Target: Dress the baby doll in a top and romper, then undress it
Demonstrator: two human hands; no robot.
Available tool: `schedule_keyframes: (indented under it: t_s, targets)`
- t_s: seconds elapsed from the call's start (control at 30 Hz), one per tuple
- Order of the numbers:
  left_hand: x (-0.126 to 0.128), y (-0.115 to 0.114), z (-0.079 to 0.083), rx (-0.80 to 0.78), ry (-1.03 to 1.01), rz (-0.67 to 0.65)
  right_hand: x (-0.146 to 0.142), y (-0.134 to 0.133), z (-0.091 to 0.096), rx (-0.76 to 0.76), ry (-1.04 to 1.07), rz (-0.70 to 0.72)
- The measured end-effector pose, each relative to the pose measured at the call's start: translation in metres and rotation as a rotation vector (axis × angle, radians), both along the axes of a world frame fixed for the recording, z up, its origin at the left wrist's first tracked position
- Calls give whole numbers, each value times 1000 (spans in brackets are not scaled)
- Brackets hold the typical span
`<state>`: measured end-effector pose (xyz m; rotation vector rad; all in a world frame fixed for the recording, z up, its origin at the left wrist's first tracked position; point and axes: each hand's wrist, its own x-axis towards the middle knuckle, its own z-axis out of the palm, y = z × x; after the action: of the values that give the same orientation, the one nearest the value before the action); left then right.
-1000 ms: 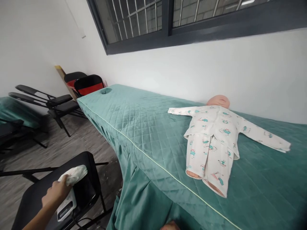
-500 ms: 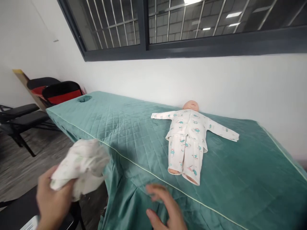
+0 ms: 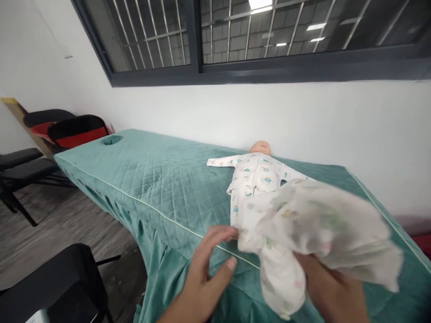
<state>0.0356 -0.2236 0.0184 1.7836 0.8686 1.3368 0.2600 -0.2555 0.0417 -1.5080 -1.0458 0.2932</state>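
My right hand [image 3: 333, 294] is low at the right, under a crumpled white printed baby garment [image 3: 313, 224], and holds it up over the near edge of the bed; its fingers are hidden by the cloth. The garment is blurred by motion. My left hand [image 3: 205, 269] reaches in from below with fingers stretched out, fingertips touching the garment's left edge. Behind the garment a baby doll [image 3: 254, 172] in matching white printed pyjamas lies on its back on the teal quilted bed cover [image 3: 161, 179], its head [image 3: 261, 147] by the wall. The garment hides the doll's legs.
A black folding chair [image 3: 63, 282] stands at the lower left beside the bed. More black and red chairs [image 3: 70, 130] stand at the far left by the wall. A face hole [image 3: 112, 140] marks the bed's far end. A barred window runs above.
The garment has gone from my left hand at the left to my right hand at the right, in front of the doll. Both hands moved right. The view shifted slightly.
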Motion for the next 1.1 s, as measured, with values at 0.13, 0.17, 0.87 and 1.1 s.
schedule_keyframes:
  t_s: [0.13, 0.17, 0.87, 1.1]
  targets:
    - [0, 35, -5, -103, -72, 147, 67, 8, 49, -34, -332, -301]
    - [0, 45, -5, -123, -72, 165, 87, 11, 52, -63, -462, -304]
    - [173, 307, 19, 190, 332, 96, 78, 256, 5, -2, -308, 73]
    - [195, 328, 1, 161, 398, 37, 89, 297, -20, -8, -190, 173]
